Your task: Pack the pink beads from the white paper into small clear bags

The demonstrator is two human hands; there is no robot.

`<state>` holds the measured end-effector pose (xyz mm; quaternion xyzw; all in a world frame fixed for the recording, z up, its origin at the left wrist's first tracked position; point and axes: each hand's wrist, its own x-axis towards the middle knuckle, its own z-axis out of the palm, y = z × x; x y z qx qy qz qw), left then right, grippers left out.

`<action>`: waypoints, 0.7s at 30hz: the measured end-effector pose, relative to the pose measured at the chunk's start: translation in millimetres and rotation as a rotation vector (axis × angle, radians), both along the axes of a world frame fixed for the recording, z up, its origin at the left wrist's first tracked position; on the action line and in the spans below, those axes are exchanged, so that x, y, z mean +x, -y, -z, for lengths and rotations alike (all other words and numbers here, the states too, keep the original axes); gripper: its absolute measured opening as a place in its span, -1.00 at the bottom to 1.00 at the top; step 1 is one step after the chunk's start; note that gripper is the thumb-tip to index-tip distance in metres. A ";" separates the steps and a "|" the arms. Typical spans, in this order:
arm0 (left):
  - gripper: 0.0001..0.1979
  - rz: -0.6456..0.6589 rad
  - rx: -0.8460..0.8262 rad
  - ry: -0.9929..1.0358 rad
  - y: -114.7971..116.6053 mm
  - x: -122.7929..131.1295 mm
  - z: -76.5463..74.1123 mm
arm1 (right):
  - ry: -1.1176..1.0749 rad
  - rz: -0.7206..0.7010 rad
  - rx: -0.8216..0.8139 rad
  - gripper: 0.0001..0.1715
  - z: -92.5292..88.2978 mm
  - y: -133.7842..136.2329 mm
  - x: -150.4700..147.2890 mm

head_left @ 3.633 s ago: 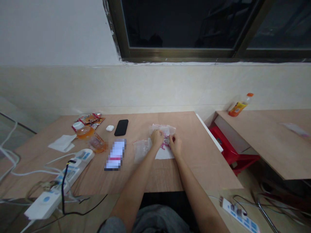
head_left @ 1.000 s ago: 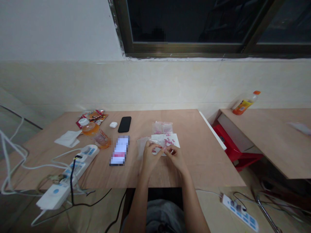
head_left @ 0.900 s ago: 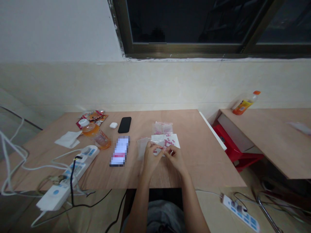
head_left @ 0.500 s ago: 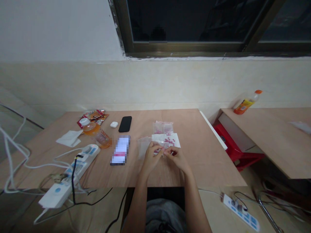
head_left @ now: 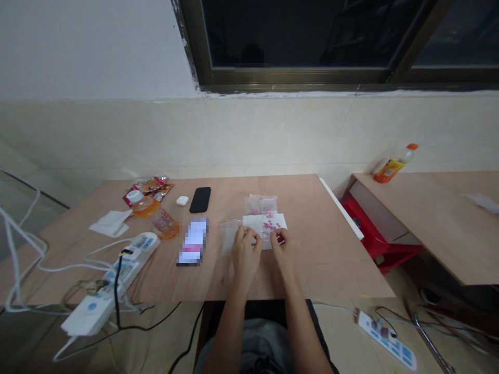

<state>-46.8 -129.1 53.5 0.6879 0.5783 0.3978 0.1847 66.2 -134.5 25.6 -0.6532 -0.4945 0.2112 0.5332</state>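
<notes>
At centre frame: one white sheet [head_left: 251,220], bearing loose pink pieces [head_left: 270,225], its pale ground presumably serving to show them up. Left hand [head_left: 247,248] and right hand [head_left: 280,248], apart, fingers curled over the sheet's lower part; cannot tell whether either grips anything. Two clear bags [head_left: 268,204] just above, another bag [head_left: 228,235] at left, likely for easy reach.
</notes>
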 end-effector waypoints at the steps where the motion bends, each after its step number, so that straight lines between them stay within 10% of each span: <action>1: -0.88 -0.015 0.003 -0.002 0.8 0.9 -0.2 | 0.011 0.052 -0.006 -0.69 -0.8 0.6 0.3; 21: -0.65 0.263 -0.243 0.672 -15.1 -31.6 11.6 | -0.528 -0.303 0.004 -0.60 13.9 -10.1 1.6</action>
